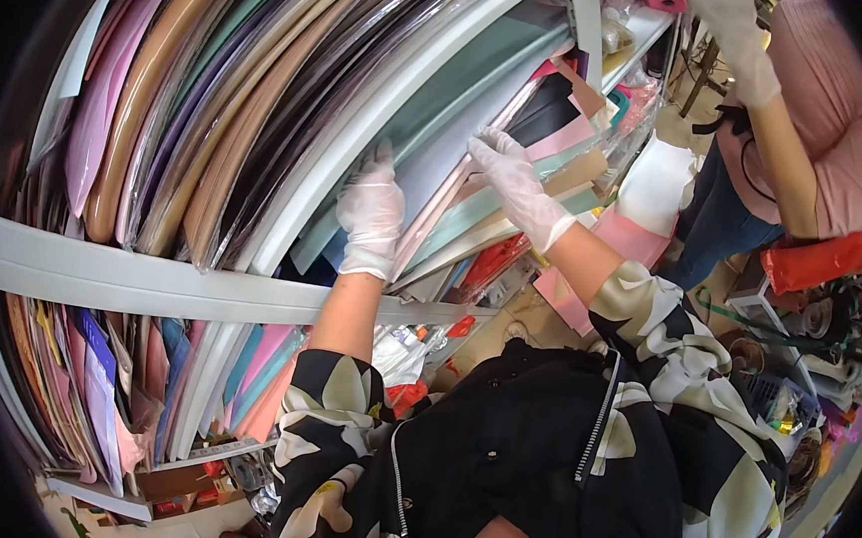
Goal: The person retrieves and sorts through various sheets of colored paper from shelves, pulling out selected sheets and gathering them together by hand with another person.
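My left hand (370, 215), in a thin white glove, reaches up against the grey-green sheets (443, 100) beside the shelf's white upright. Its fingers look stretched out, with some tips hidden among the sheets. My right hand (522, 185), gloved likewise, has its bent fingers at the edge of a pale white sheet (449, 155); thumb and fingers appear closed on that edge. Between and below the hands stand pale pink and mint sheets (454, 226), packed upright in the same compartment.
A white shelf board (150, 284) runs under tightly packed wrapped sheets (233, 105) at the left. More coloured sheets (93, 385) fill the lower shelf. Another person (832, 107) in a pink top stands at the upper right, near a red bag (822, 258) and a white roll (655, 185).
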